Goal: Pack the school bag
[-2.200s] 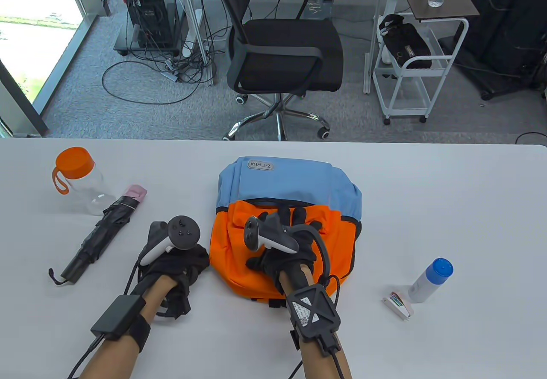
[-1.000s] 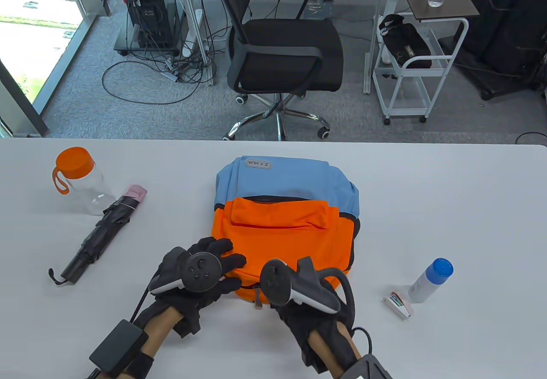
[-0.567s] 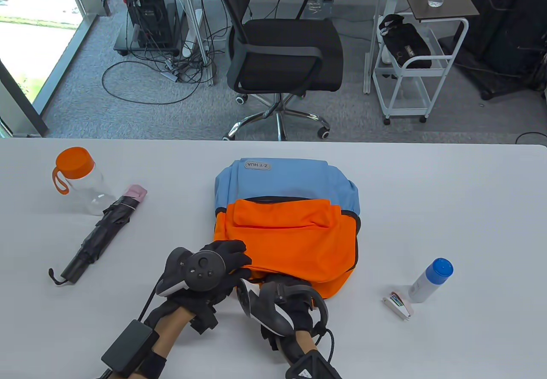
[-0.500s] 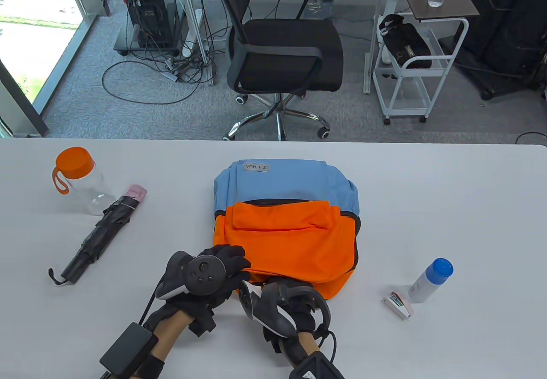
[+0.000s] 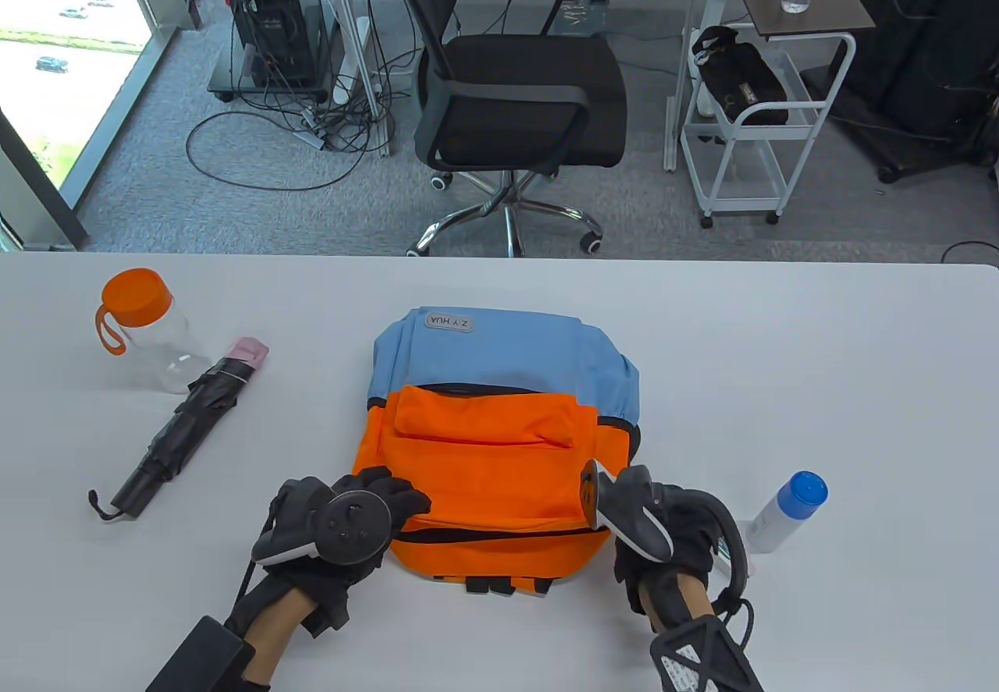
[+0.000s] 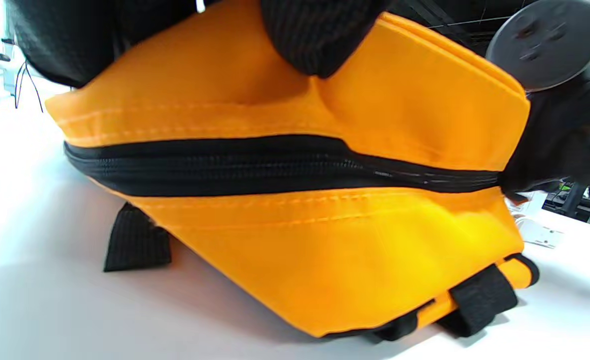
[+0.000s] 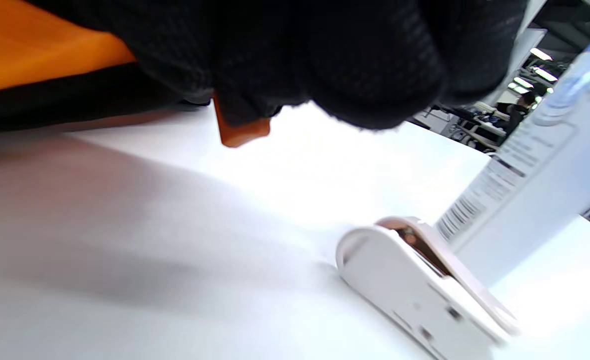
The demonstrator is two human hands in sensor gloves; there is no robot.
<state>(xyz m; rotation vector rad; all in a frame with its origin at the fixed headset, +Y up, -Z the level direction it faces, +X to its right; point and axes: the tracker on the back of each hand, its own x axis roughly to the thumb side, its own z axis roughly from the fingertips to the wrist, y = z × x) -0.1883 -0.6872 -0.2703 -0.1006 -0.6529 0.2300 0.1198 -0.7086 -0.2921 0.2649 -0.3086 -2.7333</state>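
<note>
The orange and blue school bag (image 5: 492, 458) lies flat in the middle of the table. A black zipper (image 6: 255, 165) runs along its near edge. My left hand (image 5: 394, 498) rests with its fingers spread on the bag's near left corner and presses it down; a fingertip (image 6: 319, 45) dents the fabric. My right hand (image 5: 663, 544) is at the bag's near right corner, at the zipper's right end. In the right wrist view its fingers (image 7: 324, 60) pinch an orange zipper pull (image 7: 240, 131).
A clear bottle with an orange lid (image 5: 144, 329) and a folded black umbrella (image 5: 183, 427) lie at the left. A white bottle with a blue cap (image 5: 784, 511) stands just right of my right hand, with a small white clip-like item (image 7: 424, 285) beside it.
My right hand has moved from the middle of the bag's near edge to its right corner along the zipper. The bag has shifted nearer and left. My left hand stays on the left corner.
</note>
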